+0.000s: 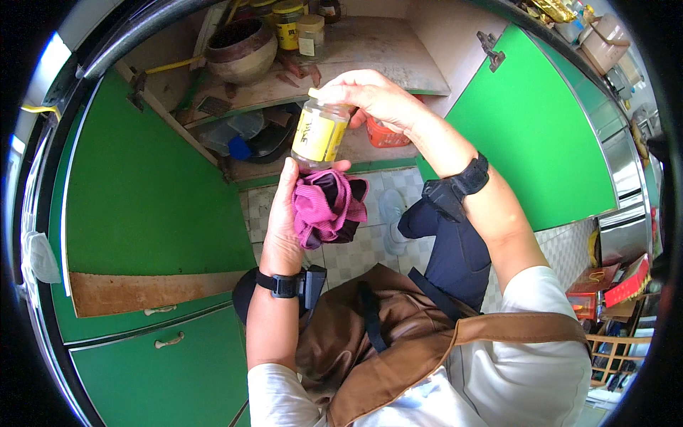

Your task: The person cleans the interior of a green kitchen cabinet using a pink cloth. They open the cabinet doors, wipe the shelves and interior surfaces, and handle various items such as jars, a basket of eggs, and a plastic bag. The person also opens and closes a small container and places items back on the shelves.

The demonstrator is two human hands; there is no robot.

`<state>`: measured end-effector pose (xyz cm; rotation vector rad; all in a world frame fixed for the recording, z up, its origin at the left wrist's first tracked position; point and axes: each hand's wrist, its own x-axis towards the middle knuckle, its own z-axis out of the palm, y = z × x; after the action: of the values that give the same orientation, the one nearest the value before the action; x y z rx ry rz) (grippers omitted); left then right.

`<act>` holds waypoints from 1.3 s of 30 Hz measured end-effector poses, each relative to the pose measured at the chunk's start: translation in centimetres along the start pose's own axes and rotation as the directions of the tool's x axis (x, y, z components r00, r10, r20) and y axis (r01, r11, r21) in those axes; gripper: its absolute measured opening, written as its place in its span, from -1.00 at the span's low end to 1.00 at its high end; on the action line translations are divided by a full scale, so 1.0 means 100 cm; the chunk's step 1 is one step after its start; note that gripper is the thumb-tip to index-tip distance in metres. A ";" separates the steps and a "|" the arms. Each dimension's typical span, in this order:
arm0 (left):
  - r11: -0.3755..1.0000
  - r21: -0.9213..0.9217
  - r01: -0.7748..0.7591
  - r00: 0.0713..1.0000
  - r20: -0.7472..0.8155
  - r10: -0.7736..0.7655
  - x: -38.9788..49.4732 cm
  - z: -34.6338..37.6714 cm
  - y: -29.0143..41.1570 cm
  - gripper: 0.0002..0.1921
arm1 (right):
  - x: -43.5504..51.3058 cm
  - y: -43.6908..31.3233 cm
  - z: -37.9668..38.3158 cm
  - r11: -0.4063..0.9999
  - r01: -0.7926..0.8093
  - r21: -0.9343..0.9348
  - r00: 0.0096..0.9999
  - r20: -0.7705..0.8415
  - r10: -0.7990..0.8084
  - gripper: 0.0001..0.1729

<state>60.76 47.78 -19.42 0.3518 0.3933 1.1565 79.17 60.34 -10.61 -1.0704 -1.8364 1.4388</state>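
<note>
A clear jar with a yellow label and yellow lid (319, 133) is held upright between my two hands, in front of an open cabinet. My right hand (368, 99) grips it from above, around the lid. My left hand (288, 208) supports the jar's lower end and holds a crumpled pink and dark cloth (326, 208) in its palm, just below the jar. Part of the left fingers is hidden behind the cloth and jar. The label bears writing.
Green cabinet doors (155, 187) (539, 139) stand open on both sides. On the upper shelf (373, 48) are an earthenware pot (243, 53) and several jars (311, 37). Below are a red plastic basket (387, 136), a dark pan (272, 144) and a blue item (239, 148).
</note>
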 end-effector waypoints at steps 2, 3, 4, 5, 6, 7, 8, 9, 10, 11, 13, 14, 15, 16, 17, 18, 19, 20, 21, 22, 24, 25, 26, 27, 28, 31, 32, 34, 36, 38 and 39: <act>0.998 0.018 0.059 0.998 0.029 -0.059 0.000 0.000 0.000 -0.39 | -0.002 0.009 -0.003 0.995 -0.051 0.085 0.996 -0.062 0.057 -0.46; 0.994 0.105 0.021 0.999 0.036 -0.025 0.000 0.000 0.000 -0.40 | -0.002 0.014 -0.005 0.988 -0.082 0.129 0.991 -0.096 0.095 -0.46; 0.982 0.190 -0.016 0.999 0.048 0.007 0.000 -0.001 0.000 -0.42 | -0.005 0.018 -0.009 0.973 -0.060 0.224 0.993 -0.085 0.081 -0.47; 0.960 0.279 -0.037 0.999 0.035 0.028 0.002 -0.002 -0.001 -0.43 | -0.007 0.022 -0.012 0.958 -0.076 0.278 0.989 -0.103 0.108 -0.47; 0.967 0.255 -0.011 1.000 0.017 0.007 0.002 -0.003 0.000 -0.47 | -0.010 0.026 -0.016 0.937 -0.084 0.338 0.983 -0.123 0.132 -0.47; 0.960 0.278 0.003 1.000 -0.019 0.003 0.004 -0.004 -0.001 -0.50 | -0.015 0.028 -0.020 0.914 -0.076 0.399 0.981 -0.136 0.141 -0.47; 0.954 0.300 0.018 0.999 -0.054 -0.002 0.007 -0.005 -0.001 -0.52 | -0.021 0.029 -0.024 0.897 -0.061 0.437 0.979 -0.151 0.140 -0.45; 0.952 0.307 0.013 0.999 -0.039 -0.001 0.010 -0.006 -0.001 -0.54 | -0.028 0.029 -0.029 0.883 -0.048 0.467 0.975 -0.168 0.142 -0.44; 0.949 0.316 -0.004 0.996 -0.078 0.031 0.014 -0.007 -0.003 -0.60 | -0.037 0.027 -0.031 0.868 -0.032 0.495 0.972 -0.187 0.142 -0.44; 0.945 0.326 0.003 0.987 -0.153 0.050 0.019 -0.008 -0.003 -0.62 | -0.048 0.024 -0.033 0.852 -0.030 0.523 0.962 -0.215 0.166 -0.44; 0.945 0.327 0.026 0.969 -0.242 0.057 0.030 -0.009 -0.005 -0.58 | -0.076 0.012 -0.036 0.810 -0.006 0.587 0.966 -0.207 0.157 -0.45; 0.950 0.313 0.003 0.971 -0.228 0.073 0.031 -0.009 -0.007 -0.65 | -0.093 0.003 -0.036 0.783 -0.018 0.622 0.940 -0.256 0.224 -0.46; 0.942 0.335 0.008 0.974 -0.215 0.069 0.035 -0.009 -0.008 -0.66 | -0.112 -0.008 -0.036 0.825 0.076 0.560 0.961 -0.262 0.090 -0.46; 0.947 0.321 -0.027 0.981 -0.175 0.087 0.036 -0.009 -0.009 -0.65 | -0.133 -0.018 -0.036 0.857 0.143 0.494 0.949 -0.315 0.023 -0.47; 0.912 0.390 -0.125 0.981 -0.088 0.172 0.031 -0.010 -0.013 -0.61 | -0.160 -0.029 -0.038 0.898 0.148 0.414 0.911 -0.411 0.039 -0.48; 0.926 0.376 -0.028 0.995 -0.082 0.064 0.038 -0.009 -0.016 -0.57 | -0.197 -0.037 -0.040 0.941 0.228 0.251 0.884 -0.458 -0.092 -0.49; 0.865 0.490 -0.104 0.993 0.007 0.115 0.037 -0.009 -0.020 -0.53 | -0.238 -0.045 -0.044 0.954 0.290 0.078 0.841 -0.496 -0.215 -0.51; 0.858 0.512 -0.040 0.998 -0.013 0.054 0.047 -0.007 -0.023 -0.52 | -0.283 -0.053 -0.054 0.949 0.314 0.022 0.775 -0.584 -0.242 -0.53; 0.816 0.578 0.005 1.000 0.021 -0.020 0.054 -0.007 -0.030 -0.51 | -0.328 -0.061 -0.060 0.914 0.402 -0.059 0.708 -0.612 -0.351 -0.55; 0.788 0.615 0.023 1.000 0.001 -0.029 0.061 -0.007 -0.036 -0.50 | -0.384 -0.069 -0.075 0.907 0.383 -0.173 0.615 -0.685 -0.390 -0.53; 0.750 0.661 0.030 0.998 0.020 -0.057 0.072 -0.008 -0.044 -0.46 | -0.487 -0.085 -0.098 0.884 0.248 -0.396 0.409 -0.784 -0.467 -0.48; 0.754 0.657 0.004 0.985 0.129 -0.117 0.075 -0.008 -0.047 -0.44 | -0.539 -0.079 -0.089 0.870 0.252 -0.423 0.287 -0.827 -0.484 -0.50; 0.760 0.639 0.117 0.988 0.005 -0.156 0.081 -0.008 -0.052 -0.44 | -0.594 -0.071 -0.080 0.926 0.131 -0.355 0.126 -0.920 -0.370 -0.52; 0.752 0.627 0.204 0.978 -0.097 -0.184 0.082 -0.007 -0.053 -0.44 | -0.647 -0.064 -0.069 0.947 0.091 -0.308 -0.020 -0.951 -0.307 -0.54; 0.640 0.767 0.045 0.992 0.044 -0.122 0.076 -0.010 -0.058 -0.44 | -0.694 -0.045 -0.060 0.960 0.139 -0.242 -0.023 -0.970 -0.241 -0.58; 0.368 0.859 -0.355 0.898 0.423 -0.121 0.074 -0.013 -0.082 -0.47 | -0.804 0.065 -0.035 0.997 0.024 0.068 -0.467 -0.882 0.071 -0.50; 0.510 0.856 -0.077 0.981 0.157 -0.115 0.086 -0.011 -0.090 -0.46 | -0.831 0.108 -0.017 0.973 0.045 0.225 -0.601 -0.772 0.207 -0.58; 0.604 0.772 0.197 0.974 -0.083 -0.211 0.102 -0.013 -0.100 -0.46 | -0.860 0.199 0.017 0.917 0.271 0.292 -0.723 -0.568 0.394 -0.62; 0.562 0.796 0.224 0.962 -0.088 -0.259 0.109 -0.020 -0.104 -0.47 | -0.868 0.277 0.056 0.841 0.479 0.251 -0.777 -0.325 0.539 -0.67; 0.661 0.662 0.353 0.935 -0.218 -0.280 0.110 -0.024 -0.104 -0.49 | -0.868 0.333 0.095 0.751 0.639 0.166 -0.704 -0.266 0.658 -0.62; 0.618 0.696 0.364 0.928 -0.214 -0.305 0.106 -0.023 -0.104 -0.50 | -0.871 0.353 0.104 0.691 0.715 0.104 -0.666 -0.199 0.719 -0.60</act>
<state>71.78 53.97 -27.52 0.8981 0.9589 0.5879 124.51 -15.72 -43.80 -0.9187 0.8461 -0.0690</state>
